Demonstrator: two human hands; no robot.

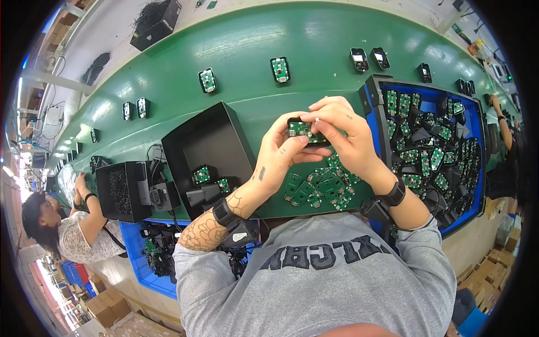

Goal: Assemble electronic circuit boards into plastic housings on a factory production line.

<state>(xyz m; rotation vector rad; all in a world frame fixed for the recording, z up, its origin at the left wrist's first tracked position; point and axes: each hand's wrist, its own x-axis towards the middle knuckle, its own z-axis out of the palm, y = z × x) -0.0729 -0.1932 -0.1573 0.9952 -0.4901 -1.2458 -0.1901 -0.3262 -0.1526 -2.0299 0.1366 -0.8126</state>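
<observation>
My left hand [275,149] grips a black plastic housing with a green circuit board [300,129] in it, its thumb lying on the board's lower edge. Over the right end of the same board, the fingers of my right hand [348,132] are pinched together. A tiny white spot shows at those fingertips, too small to name. Below my hands, a pile of loose green circuit boards [323,188] lies on the green table [241,28], partly hidden by my right wrist.
At right stands a blue-lined black tray [382,135] full of housings with boards. A black bin [241,132] at left holds a few pieces. Assembled units [279,69] line the table's far side. A co-worker [84,230] sits at left; a blue crate [135,264] stands below.
</observation>
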